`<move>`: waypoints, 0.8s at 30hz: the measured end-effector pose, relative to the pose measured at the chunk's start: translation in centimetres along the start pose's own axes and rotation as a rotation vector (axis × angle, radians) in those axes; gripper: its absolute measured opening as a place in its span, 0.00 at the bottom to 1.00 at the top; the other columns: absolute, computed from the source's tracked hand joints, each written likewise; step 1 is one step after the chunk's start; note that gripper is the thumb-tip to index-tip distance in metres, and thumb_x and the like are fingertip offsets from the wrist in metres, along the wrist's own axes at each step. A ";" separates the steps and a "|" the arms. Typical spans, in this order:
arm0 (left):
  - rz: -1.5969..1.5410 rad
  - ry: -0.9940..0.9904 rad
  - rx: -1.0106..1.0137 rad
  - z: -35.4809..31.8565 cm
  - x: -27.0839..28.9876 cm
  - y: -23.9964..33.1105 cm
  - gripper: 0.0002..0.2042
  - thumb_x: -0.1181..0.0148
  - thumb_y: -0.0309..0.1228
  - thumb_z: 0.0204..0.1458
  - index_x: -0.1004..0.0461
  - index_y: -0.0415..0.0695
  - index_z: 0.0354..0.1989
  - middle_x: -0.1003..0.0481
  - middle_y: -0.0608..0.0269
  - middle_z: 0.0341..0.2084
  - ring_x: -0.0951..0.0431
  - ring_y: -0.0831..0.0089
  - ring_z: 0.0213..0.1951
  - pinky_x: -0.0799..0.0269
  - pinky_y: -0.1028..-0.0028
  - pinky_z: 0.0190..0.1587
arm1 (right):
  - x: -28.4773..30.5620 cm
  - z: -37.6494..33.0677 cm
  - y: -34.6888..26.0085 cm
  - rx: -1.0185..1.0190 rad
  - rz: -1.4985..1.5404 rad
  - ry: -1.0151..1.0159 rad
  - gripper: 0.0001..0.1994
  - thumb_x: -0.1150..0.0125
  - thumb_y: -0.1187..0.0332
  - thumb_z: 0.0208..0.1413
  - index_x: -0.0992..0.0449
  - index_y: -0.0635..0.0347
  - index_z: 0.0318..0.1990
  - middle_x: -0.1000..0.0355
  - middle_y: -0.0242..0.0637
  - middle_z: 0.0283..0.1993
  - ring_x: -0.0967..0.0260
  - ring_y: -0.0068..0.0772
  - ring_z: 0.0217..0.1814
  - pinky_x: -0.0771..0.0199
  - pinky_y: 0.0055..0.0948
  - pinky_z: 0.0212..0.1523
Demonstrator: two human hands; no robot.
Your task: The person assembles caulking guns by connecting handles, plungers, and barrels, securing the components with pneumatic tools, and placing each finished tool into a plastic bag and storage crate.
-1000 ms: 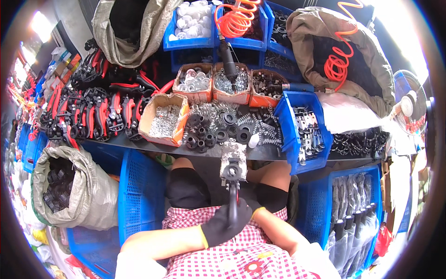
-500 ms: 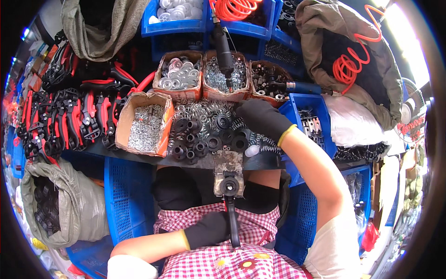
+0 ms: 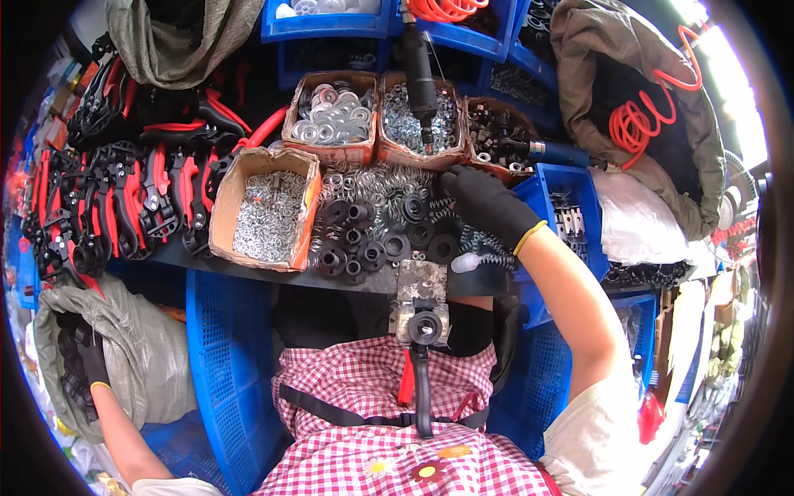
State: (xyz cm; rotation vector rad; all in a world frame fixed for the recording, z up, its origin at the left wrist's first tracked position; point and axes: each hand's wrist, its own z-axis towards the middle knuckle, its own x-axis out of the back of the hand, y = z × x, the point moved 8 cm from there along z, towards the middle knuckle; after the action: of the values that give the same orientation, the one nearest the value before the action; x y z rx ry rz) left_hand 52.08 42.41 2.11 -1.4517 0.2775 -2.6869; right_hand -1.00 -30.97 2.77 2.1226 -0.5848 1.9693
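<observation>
Hands work apart: the right hand (image 3: 488, 205), in a black glove, reaches forward over the desk (image 3: 248, 263) with fingers curled down onto the heap of coil springs (image 3: 389, 183), next to the black round parts (image 3: 364, 240); whether it has already pinched a spring cannot be told. The left hand (image 3: 83, 368), also gloved, hangs low at the person's left side, inside the grey sack (image 3: 141, 355), gripping dark parts there; its hold is partly hidden. A small press fixture (image 3: 420, 310) sits at the desk's near edge, just in front of the body, with a black lever (image 3: 422, 388) pointing toward the checked apron (image 3: 364, 397); nothing visible is loaded in it beyond a black piece on top. Judged from this, the step in hand is picking components. The next move calls for one spring separated cleanly from the tangle and brought back to the fixture, with the sack part meeting it there.
</observation>
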 end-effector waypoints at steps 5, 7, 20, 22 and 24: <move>-0.316 -0.168 -0.447 4.4 -5.6 -1.3 0.30 0.40 0.44 0.55 0.37 0.41 0.64 0.34 0.47 0.61 0.31 0.51 0.59 0.37 0.62 0.61 | 6.7 -4.7 -0.3 -0.070 0.102 0.374 0.12 0.35 0.73 0.46 0.27 0.60 0.39 0.28 0.46 0.33 0.27 0.52 0.36 0.28 0.43 0.35; -0.331 -0.168 -0.406 4.4 -4.7 -2.2 0.31 0.39 0.43 0.55 0.38 0.41 0.64 0.35 0.46 0.62 0.31 0.51 0.59 0.37 0.61 0.61 | 6.9 -8.0 -3.2 -0.020 0.458 0.322 0.11 0.36 0.72 0.47 0.28 0.58 0.39 0.28 0.44 0.33 0.28 0.52 0.34 0.28 0.44 0.35; 0.477 -0.507 -0.177 2.5 -0.5 1.1 0.25 0.47 0.40 0.59 0.36 0.42 0.62 0.33 0.45 0.58 0.32 0.53 0.59 0.34 0.62 0.59 | 3.3 -10.7 -12.9 0.217 0.337 -0.099 0.13 0.34 0.67 0.46 0.27 0.56 0.40 0.29 0.38 0.36 0.27 0.42 0.41 0.26 0.39 0.37; 0.495 -0.677 -0.147 1.0 0.1 5.6 0.25 0.49 0.40 0.59 0.37 0.41 0.63 0.33 0.46 0.58 0.33 0.54 0.60 0.34 0.63 0.60 | 4.1 -8.9 -12.2 0.228 0.342 -0.106 0.13 0.34 0.66 0.46 0.26 0.56 0.39 0.29 0.38 0.37 0.28 0.42 0.44 0.26 0.39 0.40; 0.518 -0.754 -0.113 -0.9 2.1 4.9 0.25 0.49 0.40 0.60 0.37 0.41 0.63 0.33 0.47 0.58 0.33 0.54 0.61 0.34 0.64 0.60 | 5.4 -5.9 -10.7 0.072 0.077 0.111 0.13 0.36 0.65 0.48 0.24 0.59 0.41 0.28 0.40 0.39 0.29 0.43 0.48 0.27 0.40 0.45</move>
State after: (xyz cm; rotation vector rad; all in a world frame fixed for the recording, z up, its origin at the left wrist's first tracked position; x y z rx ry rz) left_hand 50.07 37.41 2.39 -1.9554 0.6321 -1.6198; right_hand -1.85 -19.76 10.05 2.0442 -0.5926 2.1647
